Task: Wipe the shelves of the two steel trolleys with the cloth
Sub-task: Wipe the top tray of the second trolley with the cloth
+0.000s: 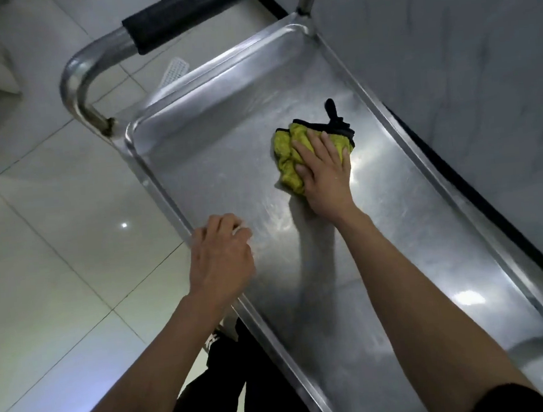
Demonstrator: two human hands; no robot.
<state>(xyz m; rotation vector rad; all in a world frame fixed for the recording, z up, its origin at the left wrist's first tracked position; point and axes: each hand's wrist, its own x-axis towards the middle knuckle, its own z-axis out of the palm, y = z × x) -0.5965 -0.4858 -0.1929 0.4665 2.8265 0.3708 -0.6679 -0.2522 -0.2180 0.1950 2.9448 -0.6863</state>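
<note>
The right hand (pixel 324 171) presses flat-fingered on the bunched yellow cloth (pixel 287 158) mid-way along the trolley's top shelf (pixel 227 163); the left hand (pixel 220 256) curls its grip over the shelf's near rim, steadying it. Wiping looks under way on this shelf only; no lower shelf or second trolley is visible, so most of the job likely remains.

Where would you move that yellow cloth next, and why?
Probably slide the cloth toward the handle end of the top shelf. The right hand presses it flat mid-shelf, that stretch ahead looks streaky, and the left hand steadies the near rim.
</note>
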